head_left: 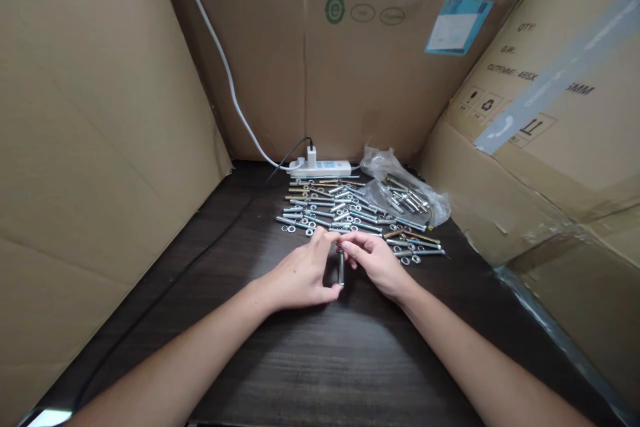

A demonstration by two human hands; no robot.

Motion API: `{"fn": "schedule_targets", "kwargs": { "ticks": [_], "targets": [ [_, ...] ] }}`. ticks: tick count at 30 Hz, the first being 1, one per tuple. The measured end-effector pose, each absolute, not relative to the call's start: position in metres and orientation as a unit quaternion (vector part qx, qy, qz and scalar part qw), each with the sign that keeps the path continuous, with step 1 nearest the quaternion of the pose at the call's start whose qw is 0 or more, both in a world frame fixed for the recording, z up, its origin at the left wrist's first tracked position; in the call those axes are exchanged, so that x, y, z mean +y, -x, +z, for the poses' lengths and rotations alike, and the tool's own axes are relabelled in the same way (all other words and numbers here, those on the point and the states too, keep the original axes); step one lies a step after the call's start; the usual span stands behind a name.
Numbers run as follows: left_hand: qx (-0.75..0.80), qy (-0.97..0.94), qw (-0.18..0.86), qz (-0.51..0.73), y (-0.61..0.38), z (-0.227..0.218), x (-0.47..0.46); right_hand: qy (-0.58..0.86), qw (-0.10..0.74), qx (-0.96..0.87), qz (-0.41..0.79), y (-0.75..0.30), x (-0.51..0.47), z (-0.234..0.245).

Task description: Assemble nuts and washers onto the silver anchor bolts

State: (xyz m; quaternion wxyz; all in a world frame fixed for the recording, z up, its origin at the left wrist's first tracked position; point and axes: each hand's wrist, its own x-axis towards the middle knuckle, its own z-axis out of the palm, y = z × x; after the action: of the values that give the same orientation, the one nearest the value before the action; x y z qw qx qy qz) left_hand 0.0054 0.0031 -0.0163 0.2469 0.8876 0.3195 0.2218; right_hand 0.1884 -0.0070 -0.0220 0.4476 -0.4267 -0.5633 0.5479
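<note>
A short silver expansion bolt (341,270) stands between my hands, its long side pointing toward me. My left hand (307,270) is closed on it, the thumb at the near end and the fingers around the far end. With thumb and fingers pinched together, my right hand (373,257) grips the far end, where a dark ring-like part shows. The fingers hide most of that end. Just beyond my hands lie several rows of metal bolts (363,215), with loose nuts and washers (309,232) among them.
A white power strip (325,168) with a plugged-in charger (311,157) lies behind the rows. To its right is a clear plastic bag (437,203) with more bolts. A black cable (200,255) crosses the dark table (320,360) at left. Cardboard walls (260,67) enclose three sides.
</note>
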Motion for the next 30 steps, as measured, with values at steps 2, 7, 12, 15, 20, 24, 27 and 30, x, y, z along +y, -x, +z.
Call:
{"fn": "schedule_targets", "kwargs": {
  "ticks": [2, 7, 12, 15, 20, 24, 27, 30],
  "targets": [
    [0.320, -0.885, 0.247, 0.232, -0.0061, -0.0161, 0.0032, 0.428, 0.459, -0.556, 0.544, -0.1874, -0.0076, -0.0233],
    [0.311, -0.885, 0.242, 0.250, -0.0077, -0.0147, 0.0025, 0.447, 0.504, -0.521, 0.523, -0.1827, -0.0089, -0.0259],
    [0.300, -0.886, 0.251, 0.249, -0.0089, -0.0139, 0.0017, 0.446, 0.551, -0.487, 0.511, -0.1782, -0.0091, -0.0265],
    [0.309, -0.879, 0.261, 0.253, -0.0089, -0.0133, 0.0012, 0.429, 0.552, -0.476, 0.533, -0.1790, -0.0078, -0.0287],
    [0.320, -0.878, 0.256, 0.247, -0.0080, -0.0118, 0.0020, 0.416, 0.551, -0.466, 0.554, -0.1826, -0.0054, -0.0322],
    [0.312, -0.887, 0.244, 0.235, -0.0077, -0.0116, 0.0026, 0.411, 0.550, -0.466, 0.558, -0.1832, -0.0047, -0.0316],
    [0.310, -0.887, 0.256, 0.228, -0.0075, -0.0115, 0.0016, 0.410, 0.549, -0.466, 0.559, -0.1835, -0.0051, -0.0296],
    [0.302, -0.886, 0.277, 0.216, -0.0073, -0.0090, 0.0001, 0.408, 0.556, -0.465, 0.555, -0.1851, -0.0055, -0.0283]
  ]
}}
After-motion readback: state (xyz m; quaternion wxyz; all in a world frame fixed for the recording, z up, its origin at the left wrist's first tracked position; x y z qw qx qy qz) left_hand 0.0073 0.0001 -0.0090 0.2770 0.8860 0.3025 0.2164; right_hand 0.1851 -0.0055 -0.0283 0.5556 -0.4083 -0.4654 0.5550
